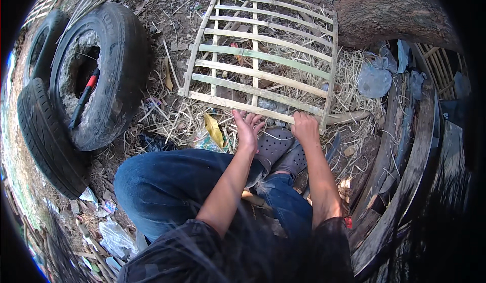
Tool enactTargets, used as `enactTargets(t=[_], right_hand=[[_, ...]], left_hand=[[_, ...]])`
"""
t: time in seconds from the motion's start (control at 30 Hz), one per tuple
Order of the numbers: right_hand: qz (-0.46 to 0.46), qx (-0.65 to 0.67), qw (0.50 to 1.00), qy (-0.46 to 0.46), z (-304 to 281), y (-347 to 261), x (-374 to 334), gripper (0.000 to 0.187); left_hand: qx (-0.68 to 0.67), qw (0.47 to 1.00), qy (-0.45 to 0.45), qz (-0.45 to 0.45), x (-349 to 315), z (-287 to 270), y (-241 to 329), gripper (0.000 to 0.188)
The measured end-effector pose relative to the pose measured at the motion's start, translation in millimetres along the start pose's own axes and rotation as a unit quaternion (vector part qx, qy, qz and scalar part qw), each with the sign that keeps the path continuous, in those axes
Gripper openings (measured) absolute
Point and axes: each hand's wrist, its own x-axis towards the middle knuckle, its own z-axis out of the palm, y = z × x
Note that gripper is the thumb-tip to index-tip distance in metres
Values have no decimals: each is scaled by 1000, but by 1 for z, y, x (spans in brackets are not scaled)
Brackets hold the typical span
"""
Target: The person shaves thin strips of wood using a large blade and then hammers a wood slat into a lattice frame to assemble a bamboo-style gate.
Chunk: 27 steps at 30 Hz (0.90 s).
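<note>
A lattice panel of split bamboo slats (pixel 291 73) lies ahead of me on the straw-strewn ground, with crosswise slats fixed to two side pieces and a middle piece. My right hand (pixel 305 127) is closed around its near slat, close to the right corner. To the left of it, my left hand (pixel 247 131) is palm up with fingers apart, the fingertips right at the near slat's lower edge. Whether they touch it I cannot tell. A dark blade-like piece (pixel 332 149) lies just right of my right forearm, partly hidden.
Old tyres (pixel 119 75) stand at the left, with a red-and-black handled tool (pixel 86 96) resting in one. A thick log (pixel 397 17) lies at the far right. Wooden planks (pixel 405 182) run down the right side. My clog-shod feet (pixel 276 144) sit just below the panel.
</note>
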Motion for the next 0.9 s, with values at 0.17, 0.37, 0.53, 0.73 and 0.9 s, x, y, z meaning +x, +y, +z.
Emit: enactTargets(t=[0.17, 0.37, 0.53, 0.73, 0.9], right_hand=[[8, -1, 1000, -9, -4, -2, 0, 15], [24, 15, 999, -16, -1, -7, 4, 14], [11, 20, 999, 30, -13, -9, 4, 15], [8, 15, 997, 72, -33, -9, 8, 16], [-5, 29, 994, 106, -34, 1, 3, 19]], left_hand=[[-6, 998, -26, -57, -8, 2, -1, 97], [-30, 999, 15, -16, -6, -6, -5, 89], [-45, 999, 19, -13, -7, -1, -4, 88], [-77, 997, -7, 26, -4, 1, 2, 91], [3, 997, -13, 79, -8, 11, 4, 86]])
